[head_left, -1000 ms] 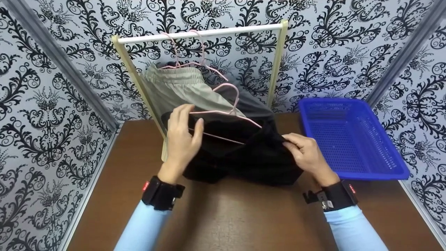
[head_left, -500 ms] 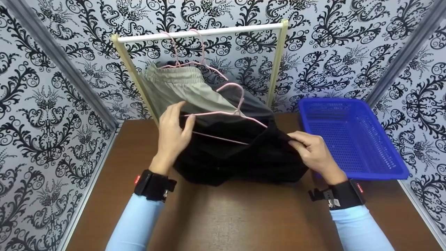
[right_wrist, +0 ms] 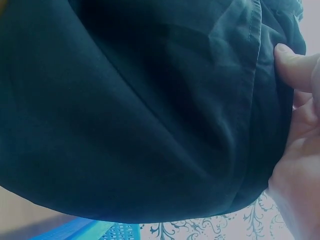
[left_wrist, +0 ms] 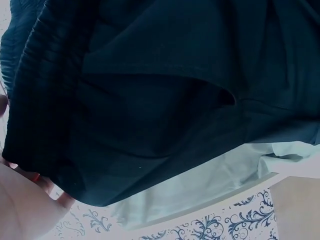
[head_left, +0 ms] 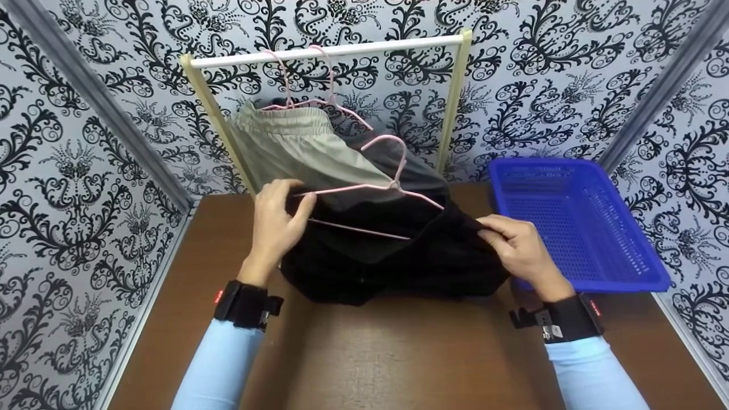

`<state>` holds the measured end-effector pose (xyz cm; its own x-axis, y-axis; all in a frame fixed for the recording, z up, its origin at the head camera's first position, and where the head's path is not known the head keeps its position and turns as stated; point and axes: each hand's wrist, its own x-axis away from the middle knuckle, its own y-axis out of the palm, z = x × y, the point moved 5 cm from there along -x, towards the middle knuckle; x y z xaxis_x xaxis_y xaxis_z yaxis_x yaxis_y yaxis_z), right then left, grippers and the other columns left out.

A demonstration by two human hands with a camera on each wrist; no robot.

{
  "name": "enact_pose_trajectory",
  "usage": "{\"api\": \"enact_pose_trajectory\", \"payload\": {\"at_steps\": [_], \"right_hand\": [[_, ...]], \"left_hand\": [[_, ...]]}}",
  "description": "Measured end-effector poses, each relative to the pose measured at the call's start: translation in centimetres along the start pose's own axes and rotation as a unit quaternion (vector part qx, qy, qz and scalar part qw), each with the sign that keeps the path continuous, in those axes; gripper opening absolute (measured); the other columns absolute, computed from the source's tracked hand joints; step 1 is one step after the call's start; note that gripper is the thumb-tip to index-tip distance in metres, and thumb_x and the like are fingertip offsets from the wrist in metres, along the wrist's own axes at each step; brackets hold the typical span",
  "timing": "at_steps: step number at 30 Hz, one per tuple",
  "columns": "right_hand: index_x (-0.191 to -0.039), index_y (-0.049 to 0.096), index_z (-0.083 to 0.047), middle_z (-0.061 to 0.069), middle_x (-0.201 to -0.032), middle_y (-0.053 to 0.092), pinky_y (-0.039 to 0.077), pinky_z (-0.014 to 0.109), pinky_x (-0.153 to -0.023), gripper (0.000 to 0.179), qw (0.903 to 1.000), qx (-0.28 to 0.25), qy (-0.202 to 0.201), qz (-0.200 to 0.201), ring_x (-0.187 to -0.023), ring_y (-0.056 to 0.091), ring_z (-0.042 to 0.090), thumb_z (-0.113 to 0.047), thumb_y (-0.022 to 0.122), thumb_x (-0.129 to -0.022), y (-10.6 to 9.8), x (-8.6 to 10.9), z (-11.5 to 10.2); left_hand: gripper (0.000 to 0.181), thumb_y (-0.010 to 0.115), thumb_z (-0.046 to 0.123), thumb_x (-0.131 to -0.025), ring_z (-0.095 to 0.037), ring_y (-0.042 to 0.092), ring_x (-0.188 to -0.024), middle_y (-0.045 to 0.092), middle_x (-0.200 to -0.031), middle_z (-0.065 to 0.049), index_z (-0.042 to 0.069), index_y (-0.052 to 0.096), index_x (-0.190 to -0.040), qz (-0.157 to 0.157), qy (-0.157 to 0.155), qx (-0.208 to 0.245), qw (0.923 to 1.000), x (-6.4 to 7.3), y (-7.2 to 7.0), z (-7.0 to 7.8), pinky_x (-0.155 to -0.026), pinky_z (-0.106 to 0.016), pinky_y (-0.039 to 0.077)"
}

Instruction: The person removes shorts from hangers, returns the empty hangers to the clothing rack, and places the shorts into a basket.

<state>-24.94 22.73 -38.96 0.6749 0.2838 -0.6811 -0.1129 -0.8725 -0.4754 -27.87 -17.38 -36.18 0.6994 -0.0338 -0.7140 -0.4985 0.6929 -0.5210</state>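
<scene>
Black shorts with an elastic waistband are spread between the two hands in front of the rack. A pink hanger sits inside their open waist, its hook standing up free of the rod. The left hand holds the waistband's left side at the hanger's left end, thumb and fingers around it. At the other side, the right hand pinches the waistband between thumb and fingers and pulls it outward, past the hanger's right shoulder. In the right wrist view the thumb presses on the black cloth.
Behind stands a small rack with a white rod and wooden posts. Light grey-green bottoms and a darker grey garment hang there on pink hangers. A blue plastic basket stands on the brown table at right.
The left hand has moved left and closed from open fingers onto the waistband and hanger end. The hanger has shifted slightly right, and the right hand has pulled the waistband a little rightward.
</scene>
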Motion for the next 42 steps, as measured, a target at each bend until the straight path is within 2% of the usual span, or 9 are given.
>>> {"api": "enact_pose_trajectory", "payload": {"at_steps": [6,14,19,22,27,30,35,42], "right_hand": [[-0.096,0.077,0.004,0.013,-0.090,0.076,0.048,0.010,-0.083,0.020,1.0000,0.003,0.009,0.001,-0.087,0.066,0.000,0.018,0.068,-0.085,-0.1,0.1,0.3],[-0.097,0.076,0.004,0.013,-0.092,0.076,0.047,0.010,-0.084,0.019,0.9995,0.006,0.032,-0.004,-0.090,0.066,0.001,0.018,0.067,-0.087,0.1,0.5,0.7],[-0.100,0.076,0.003,0.012,-0.096,0.077,0.045,0.009,-0.087,0.019,0.9972,0.047,0.054,-0.019,-0.092,0.070,0.015,0.014,0.068,-0.088,0.0,0.8,0.9],[-0.108,0.075,0.004,0.014,-0.105,0.076,0.043,0.009,-0.093,0.021,0.9958,0.059,0.065,-0.027,-0.099,0.071,0.027,0.012,0.067,-0.090,-0.1,0.7,0.9],[-0.127,0.069,0.003,0.015,-0.121,0.073,0.038,0.012,-0.105,0.036,0.9966,0.064,0.049,-0.019,-0.113,0.067,0.036,0.003,0.070,-0.091,0.0,0.4,0.5],[-0.131,0.068,0.001,0.015,-0.124,0.072,0.038,0.014,-0.107,0.041,0.9965,0.074,0.034,-0.015,-0.114,0.066,0.037,-0.002,0.074,-0.090,0.5,0.3,0.5],[-0.123,0.072,0.003,0.015,-0.117,0.075,0.042,0.014,-0.103,0.035,0.9957,0.082,0.042,-0.015,-0.108,0.070,0.036,-0.003,0.077,-0.089,1.6,0.7,1.2],[-0.106,0.078,0.001,0.012,-0.104,0.078,0.046,0.010,-0.091,0.020,0.9949,0.074,0.067,0.012,-0.094,0.074,0.032,0.001,0.078,-0.087,2.0,1.2,1.8]], "left_hand": [[0.028,0.074,0.026,-0.094,-0.036,0.058,-0.092,0.069,-0.098,-0.015,-0.001,0.071,-0.104,-0.006,0.010,0.020,0.9997,0.5,0.0,-0.1,-0.087,-0.049,0.042],[0.025,0.075,0.023,-0.094,-0.037,0.059,-0.088,0.069,-0.092,-0.015,0.000,0.068,-0.095,0.007,-0.010,0.025,0.9996,1.3,0.4,0.2,-0.085,-0.051,0.043],[0.026,0.074,0.024,-0.094,-0.038,0.059,-0.086,0.068,-0.089,-0.016,-0.001,0.066,-0.094,0.008,-0.023,0.003,0.9997,1.8,0.9,0.6,-0.082,-0.053,0.041],[0.028,0.073,0.024,-0.095,-0.039,0.059,-0.085,0.067,-0.089,-0.016,-0.002,0.065,-0.095,0.012,-0.027,-0.007,0.9995,2.1,1.1,0.8,-0.081,-0.053,0.040],[0.028,0.074,0.025,-0.094,-0.039,0.058,-0.084,0.067,-0.088,-0.016,-0.002,0.066,-0.096,0.021,-0.027,-0.010,0.9994,2.7,1.3,1.2,-0.078,-0.051,0.039],[0.028,0.075,0.026,-0.093,-0.038,0.058,-0.082,0.067,-0.087,-0.015,-0.001,0.066,-0.094,0.026,-0.026,-0.009,0.9993,3.2,1.5,1.5,-0.076,-0.050,0.040],[0.027,0.077,0.024,-0.092,-0.037,0.058,-0.081,0.067,-0.086,-0.015,-0.001,0.066,-0.093,0.025,-0.031,0.000,0.9992,4.1,2.2,1.7,-0.075,-0.050,0.039],[0.028,0.077,0.023,-0.091,-0.037,0.058,-0.083,0.068,-0.088,-0.017,-0.003,0.066,-0.096,0.024,-0.036,0.000,0.9991,4.9,2.9,1.8,-0.075,-0.049,0.038]]}}
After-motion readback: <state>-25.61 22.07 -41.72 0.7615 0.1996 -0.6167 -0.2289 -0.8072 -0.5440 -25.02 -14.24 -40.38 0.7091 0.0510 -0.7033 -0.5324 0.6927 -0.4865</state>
